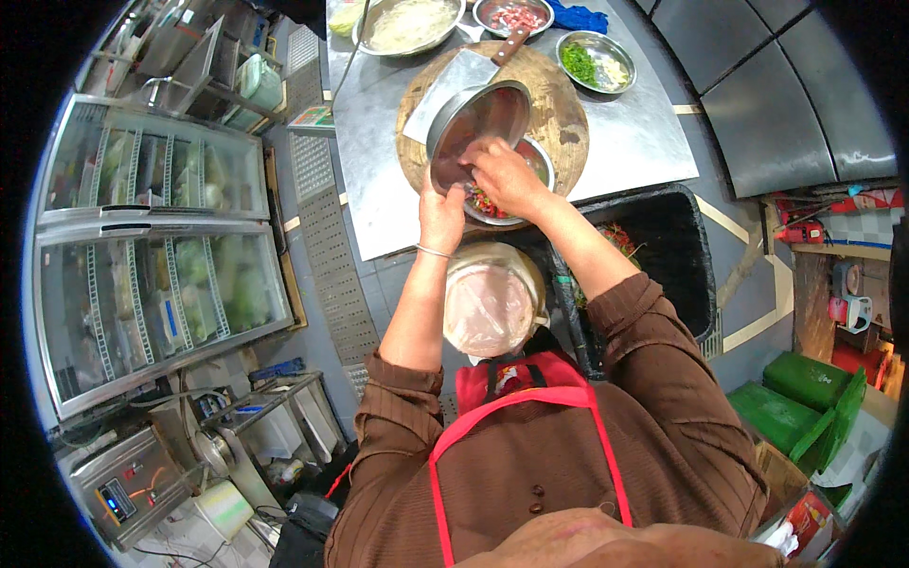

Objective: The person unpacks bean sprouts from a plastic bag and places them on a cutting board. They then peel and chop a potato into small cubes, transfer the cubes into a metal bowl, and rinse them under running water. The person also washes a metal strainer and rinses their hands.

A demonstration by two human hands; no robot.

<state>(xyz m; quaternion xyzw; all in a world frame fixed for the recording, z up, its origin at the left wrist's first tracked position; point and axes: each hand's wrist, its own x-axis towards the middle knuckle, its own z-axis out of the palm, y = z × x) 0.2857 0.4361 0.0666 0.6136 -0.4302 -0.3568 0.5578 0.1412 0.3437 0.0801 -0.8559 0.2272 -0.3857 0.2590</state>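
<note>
Seen from the head camera, in the upper centre of the frame, a person in a brown striped top and red apron tilts a steel bowl [478,128] over a second steel bowl [516,194] holding chopped red and green pieces. The left hand [440,216] grips the tilted bowl at its lower rim. The right hand [507,175] reaches into it with fingers curled, scraping at the inside; whether it pinches anything cannot be told. Both bowls sit over a round wooden chopping board [559,118] on a steel table [644,142]. A cleaver [454,85] lies on the board's upper left. At the top edge stand three more steel bowls: noodles [409,24], red meat [512,16], chopped greens [595,62]. Below the hands sits a plastic-lined bucket [492,303], with a black bin [668,251] to its right. Glass-door fridges [151,237] fill the left of the frame.
</note>
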